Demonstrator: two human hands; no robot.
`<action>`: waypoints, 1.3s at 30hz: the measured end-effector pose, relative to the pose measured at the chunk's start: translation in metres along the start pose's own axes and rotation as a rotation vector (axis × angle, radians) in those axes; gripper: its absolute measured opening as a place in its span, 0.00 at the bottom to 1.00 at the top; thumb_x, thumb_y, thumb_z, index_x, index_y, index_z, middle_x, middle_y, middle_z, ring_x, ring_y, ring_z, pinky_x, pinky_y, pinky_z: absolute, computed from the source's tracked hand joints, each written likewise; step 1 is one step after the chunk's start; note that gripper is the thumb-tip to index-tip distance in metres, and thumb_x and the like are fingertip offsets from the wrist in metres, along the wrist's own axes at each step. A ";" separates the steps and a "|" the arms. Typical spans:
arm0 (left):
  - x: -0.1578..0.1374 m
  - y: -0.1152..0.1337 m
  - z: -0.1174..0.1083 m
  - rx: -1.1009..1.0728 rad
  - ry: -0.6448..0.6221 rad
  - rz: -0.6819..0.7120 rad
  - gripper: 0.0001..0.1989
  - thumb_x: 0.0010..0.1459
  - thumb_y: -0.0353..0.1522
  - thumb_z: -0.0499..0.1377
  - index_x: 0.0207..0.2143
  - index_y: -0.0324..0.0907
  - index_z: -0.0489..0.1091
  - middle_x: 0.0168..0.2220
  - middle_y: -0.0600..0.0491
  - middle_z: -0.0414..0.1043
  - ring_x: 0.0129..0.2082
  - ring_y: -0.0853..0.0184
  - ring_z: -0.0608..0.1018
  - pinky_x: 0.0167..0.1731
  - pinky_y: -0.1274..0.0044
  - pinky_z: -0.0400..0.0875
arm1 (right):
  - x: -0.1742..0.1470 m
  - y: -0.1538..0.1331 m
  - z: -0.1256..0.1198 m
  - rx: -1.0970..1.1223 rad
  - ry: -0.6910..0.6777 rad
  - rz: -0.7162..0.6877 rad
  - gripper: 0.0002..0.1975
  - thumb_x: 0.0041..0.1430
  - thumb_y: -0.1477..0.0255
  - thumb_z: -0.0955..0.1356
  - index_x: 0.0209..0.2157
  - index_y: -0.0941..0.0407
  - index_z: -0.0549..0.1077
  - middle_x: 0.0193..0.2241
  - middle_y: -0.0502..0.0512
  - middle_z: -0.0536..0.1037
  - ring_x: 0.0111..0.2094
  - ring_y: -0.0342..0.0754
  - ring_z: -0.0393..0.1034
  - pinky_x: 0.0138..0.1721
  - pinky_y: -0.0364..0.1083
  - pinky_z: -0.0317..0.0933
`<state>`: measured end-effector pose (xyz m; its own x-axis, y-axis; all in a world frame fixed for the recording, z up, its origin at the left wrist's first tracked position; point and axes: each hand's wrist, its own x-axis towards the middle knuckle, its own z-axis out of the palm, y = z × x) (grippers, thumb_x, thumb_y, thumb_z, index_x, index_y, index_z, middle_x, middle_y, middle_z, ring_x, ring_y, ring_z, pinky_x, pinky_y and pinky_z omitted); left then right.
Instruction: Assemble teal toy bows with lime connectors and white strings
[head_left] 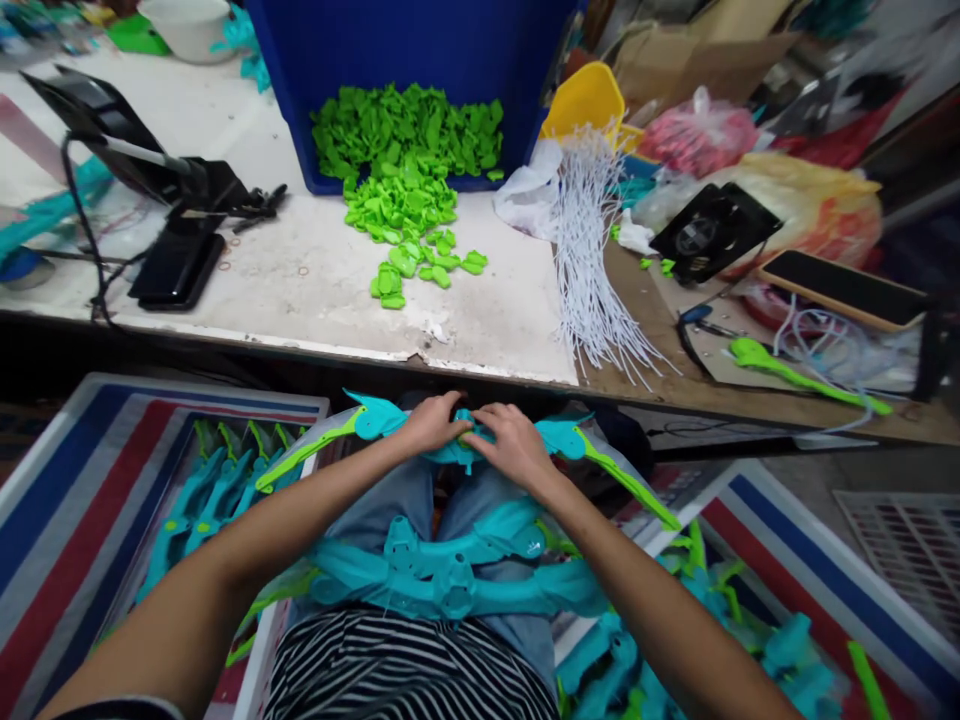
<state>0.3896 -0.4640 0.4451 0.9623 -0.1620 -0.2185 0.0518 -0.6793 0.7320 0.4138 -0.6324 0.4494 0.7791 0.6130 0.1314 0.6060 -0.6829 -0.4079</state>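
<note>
Teal bow-shaped piece (466, 452) is held mid-length by left hand (431, 425) and right hand (516, 442), each grip partly closed around it.

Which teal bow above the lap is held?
Bow farthest from the striped shirt; left hand and right hand grip its middle. Neither touches the nearer bows.

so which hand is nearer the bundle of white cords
Right hand: it is below and left of the white cords; the left hand is farther to their left.
</note>
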 end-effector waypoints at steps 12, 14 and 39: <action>-0.029 0.003 0.020 0.673 -0.050 0.343 0.22 0.62 0.26 0.47 0.59 0.39 0.57 0.61 0.41 0.58 0.58 0.57 0.66 0.49 0.68 0.69 | 0.210 -0.025 -0.026 -0.160 0.130 0.150 0.16 0.59 0.78 0.60 0.46 0.62 0.73 0.45 0.65 0.75 0.46 0.57 0.62 0.47 0.52 0.55; -0.024 0.008 0.010 0.636 -0.073 0.322 0.21 0.60 0.27 0.49 0.57 0.39 0.59 0.59 0.42 0.61 0.54 0.59 0.69 0.46 0.70 0.70 | 0.202 -0.029 -0.024 -0.205 0.143 0.158 0.16 0.60 0.79 0.59 0.45 0.61 0.73 0.43 0.65 0.76 0.45 0.57 0.62 0.46 0.52 0.54; 0.033 -0.016 -0.019 -0.491 -0.732 -0.108 0.22 0.44 0.49 0.63 0.29 0.38 0.72 0.21 0.58 0.69 0.25 0.71 0.69 0.28 0.80 0.62 | -0.034 -0.005 -0.022 -0.185 0.186 -0.483 0.12 0.63 0.69 0.64 0.41 0.61 0.75 0.39 0.60 0.79 0.43 0.52 0.68 0.40 0.49 0.61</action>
<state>0.4255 -0.4454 0.4383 0.5425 -0.6461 -0.5368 0.4028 -0.3608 0.8412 0.3883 -0.6588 0.4671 0.4105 0.8051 0.4282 0.9067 -0.4101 -0.0982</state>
